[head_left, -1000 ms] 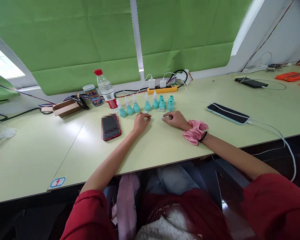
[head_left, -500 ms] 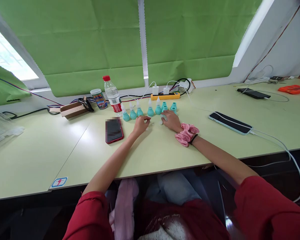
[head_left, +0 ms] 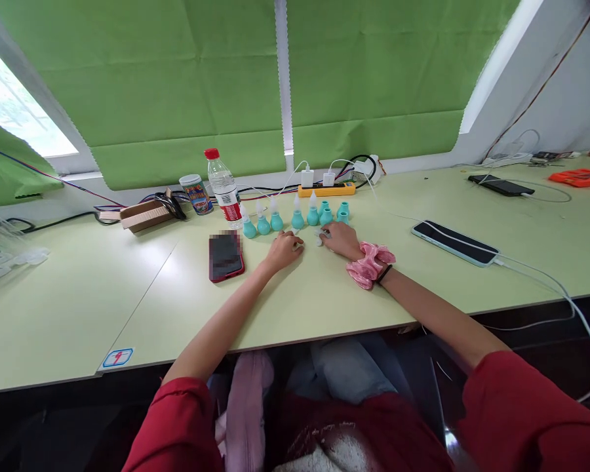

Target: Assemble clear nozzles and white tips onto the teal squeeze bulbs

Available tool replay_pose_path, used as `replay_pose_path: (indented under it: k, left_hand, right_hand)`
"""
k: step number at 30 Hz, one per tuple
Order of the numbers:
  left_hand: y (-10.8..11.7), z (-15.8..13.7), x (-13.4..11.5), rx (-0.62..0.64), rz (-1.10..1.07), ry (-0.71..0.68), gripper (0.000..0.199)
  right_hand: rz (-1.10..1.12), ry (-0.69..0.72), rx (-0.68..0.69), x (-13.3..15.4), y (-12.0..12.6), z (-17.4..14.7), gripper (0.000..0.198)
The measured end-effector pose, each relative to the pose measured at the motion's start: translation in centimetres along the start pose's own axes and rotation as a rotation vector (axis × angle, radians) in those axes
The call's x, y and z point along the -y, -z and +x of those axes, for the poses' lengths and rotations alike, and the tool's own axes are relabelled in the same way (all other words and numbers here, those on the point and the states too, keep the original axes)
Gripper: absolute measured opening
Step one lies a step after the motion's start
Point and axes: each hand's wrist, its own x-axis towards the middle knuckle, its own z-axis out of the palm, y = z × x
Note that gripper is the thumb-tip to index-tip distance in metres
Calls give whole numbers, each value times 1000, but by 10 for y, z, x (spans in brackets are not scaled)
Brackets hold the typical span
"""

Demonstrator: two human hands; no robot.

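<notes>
L to R: red-edged phone (head_left: 227, 257) lies flat on the tabletop (head_left: 187, 308); reach past it w/out dragging a sleeve over. Right of it stand 5 teal bulbs w/ clear nozzles (head_left: 276, 222) in a loose row. L hand (head_left: 281, 252) is low, just on the near side of the row, so small moves only; a nudge could prob. tip one. L fingers (head_left: 294, 240) are curled, thumb & index close together; can't tell if they fully meet or if anything's btwn them. A whitish bit (head_left: 295, 231) lies just beyond them.

Ctr: small clear pc. (head_left: 319, 242) sits on the tabletop btwn the hands, just beside the R fingertips, apart from the L. It's tiny & prob. slippery, so a light pinch from the sides, thumb + index, s/b better than a full grasp.

R hand (head_left: 341, 240): palm down, fingers bent, tips at a 2nd clear pc. (head_left: 318, 231); contact likely, but grip vs. mere touch can't be told. 4 nozzle-less teal bulbs (head_left: 326, 215) stand right behind it; best to stay low & not sweep fwd.
</notes>
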Motion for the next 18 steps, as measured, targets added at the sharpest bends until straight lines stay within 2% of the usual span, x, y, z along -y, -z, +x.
replay_pose_path:
  k: [5, 9, 15, 18]
  left_hand:
    - [-4, -1, -2, -33, -18, -5, 18]
    - [-6, -1, -1, -85, -86, -38, 16]
    - [6, -9, 6, -277, -227, -68, 8]
    - [13, -18, 13, -388, -286, -44, 7]
  right_hand:
    - [21, 12, 57, -3, 2, 2, 29]
    - [87, 58, 27, -8, 7, 7, 22]
    - [264, 328, -161, 6, 12, 2, 24]
    - [351, 472, -173, 20, 4, -14, 24]
